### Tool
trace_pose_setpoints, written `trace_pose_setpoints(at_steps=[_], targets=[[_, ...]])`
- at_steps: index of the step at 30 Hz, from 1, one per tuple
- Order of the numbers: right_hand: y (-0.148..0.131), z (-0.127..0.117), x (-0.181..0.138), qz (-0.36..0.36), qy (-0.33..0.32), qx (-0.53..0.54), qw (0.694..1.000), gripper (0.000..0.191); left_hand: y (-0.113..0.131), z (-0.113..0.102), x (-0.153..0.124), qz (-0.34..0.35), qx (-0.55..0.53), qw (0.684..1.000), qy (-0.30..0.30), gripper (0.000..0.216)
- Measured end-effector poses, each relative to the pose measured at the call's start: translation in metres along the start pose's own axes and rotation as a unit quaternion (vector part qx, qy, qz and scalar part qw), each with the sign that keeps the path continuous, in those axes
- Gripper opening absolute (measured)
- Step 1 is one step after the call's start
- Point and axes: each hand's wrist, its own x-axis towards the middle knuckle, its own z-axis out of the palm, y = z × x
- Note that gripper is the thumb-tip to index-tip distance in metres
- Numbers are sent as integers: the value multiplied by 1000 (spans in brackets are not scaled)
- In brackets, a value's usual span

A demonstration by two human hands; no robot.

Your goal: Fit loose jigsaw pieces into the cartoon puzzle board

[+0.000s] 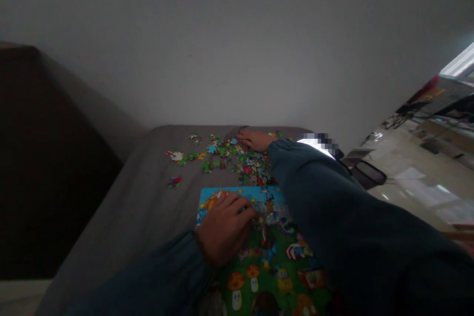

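Observation:
My left hand (226, 227) rests on the upper left of a colourful puzzle board (268, 281), printed with cartoon mushrooms and other figures on green under a blue strip. Its fingers are bent but slightly apart, tips on the board; I see nothing held. Past the board's far edge, my right arm stretches forward. At its end, my right hand (256, 140) lies low over the back of a spread of loose jigsaw pieces (225, 150), fingers extended and touching or just above them. Whether a small piece lies beneath those fingertips is hidden. The right sleeve covers the board's right side.
The pieces and board lie on a grey cloth-covered surface (148, 207). A stray puzzle piece (174, 181) sits to the left. Behind rises a plain wall (229, 49). A dark panel (48, 168) stands at left. On the right are a black chair (368, 174) and shiny floor.

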Motion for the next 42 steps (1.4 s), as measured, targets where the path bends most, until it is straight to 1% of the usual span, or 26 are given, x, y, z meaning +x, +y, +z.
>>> trace_pose_setpoints(at_steps=[5,8,11,14,16,19,22,24,26,28,30,33,35,38,42], targets=[[7,8,-20,22,-8,-18,1000,52,0,0,1,10,4,1000,4,22],[5,13,-29,46,-5,-24,999,57,1,0,2,16,10,1000,2,22],[1,15,-40,48,-7,-29,998,59,2,-1,2,13,15,1000,-1,18],[-1,11,-48,45,-10,-37,998,58,3,0,2,15,21,1000,1,17],[-4,3,-49,43,-7,-40,998,56,4,0,1,15,26,1000,2,18],[-20,-14,-41,15,10,-39,999,52,4,0,0,16,24,1000,-3,19],[-48,-29,-22,-30,44,-30,998,46,4,-1,0,16,19,1000,-5,20],[-70,-32,-10,-47,65,-24,996,51,4,-1,-1,16,20,1000,-3,19],[-89,-28,1,-70,70,-18,995,58,4,-1,-1,17,23,1000,-1,18],[-102,-18,9,-100,39,-18,994,61,3,-1,-1,18,27,999,-3,18],[-108,-5,12,-117,3,-22,993,59,3,-1,-1,16,29,999,-6,19],[-107,9,9,-118,-16,-24,993,58,3,-1,-1,16,25,1000,-6,19],[-103,14,3,-113,-22,-25,993,57,3,-1,-1,18,19,1000,-3,19],[-99,13,-9,-103,-32,-26,994,59,4,-2,-1,19,18,1000,-9,20],[-100,9,-22,-77,-35,-22,996,61,4,-3,0,21,28,999,-25,21]])
